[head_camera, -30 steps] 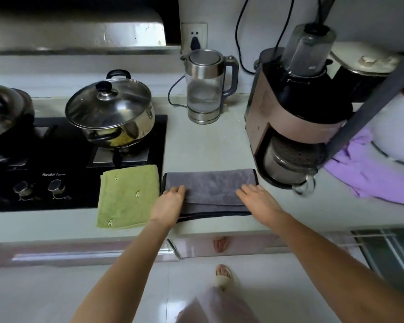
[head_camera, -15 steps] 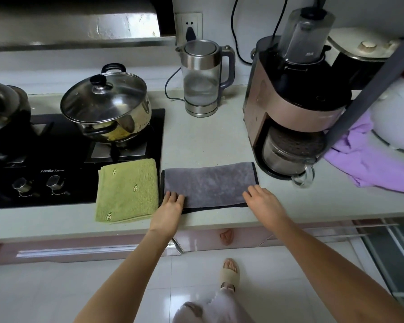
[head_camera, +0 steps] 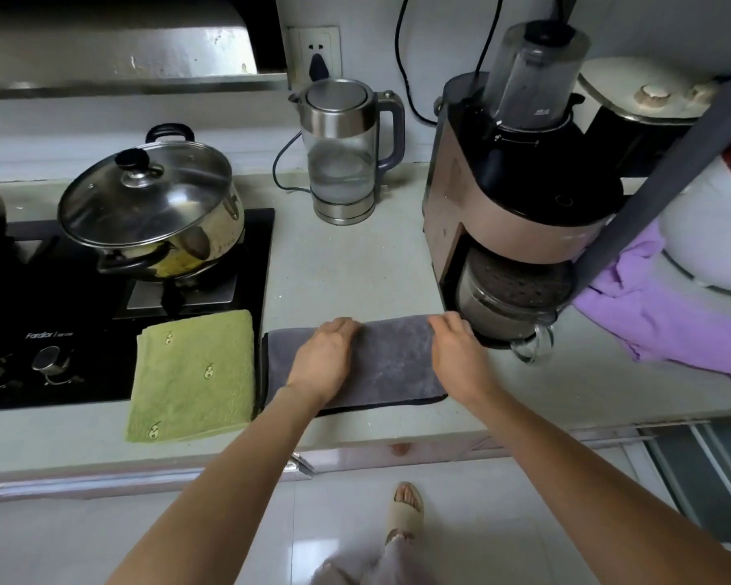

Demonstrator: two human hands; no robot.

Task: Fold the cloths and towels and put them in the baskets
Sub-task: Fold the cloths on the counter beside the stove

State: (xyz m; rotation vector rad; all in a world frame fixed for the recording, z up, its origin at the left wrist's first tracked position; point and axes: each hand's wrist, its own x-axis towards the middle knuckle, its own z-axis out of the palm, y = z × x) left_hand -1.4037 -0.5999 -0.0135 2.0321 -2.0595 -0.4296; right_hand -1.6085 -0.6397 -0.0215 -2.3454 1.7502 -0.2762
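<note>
A grey towel (head_camera: 391, 361), folded into a long strip, lies on the pale counter (head_camera: 347, 272) near its front edge. My left hand (head_camera: 323, 358) and my right hand (head_camera: 456, 352) both lie on it, with the fingers curled over the towel's far edge. The left hand is near the strip's middle and the right hand at its right end. A folded green towel (head_camera: 195, 373) with small printed figures lies just left of the grey one, partly on the stove. A crumpled purple cloth (head_camera: 659, 314) lies on the counter at the right. No basket shows.
A black gas stove (head_camera: 60, 331) carries a lidded steel pot (head_camera: 153, 204) at the left. A glass kettle (head_camera: 342, 154) stands at the back. A pink-brown blender machine (head_camera: 515, 213) stands close behind the grey towel's right end. A grey bar (head_camera: 659, 179) slants past it.
Both hands have moved from the grey towel's near edge up to its far edge, and the fingers have gone from flat to curled. The view has shifted closer to the counter.
</note>
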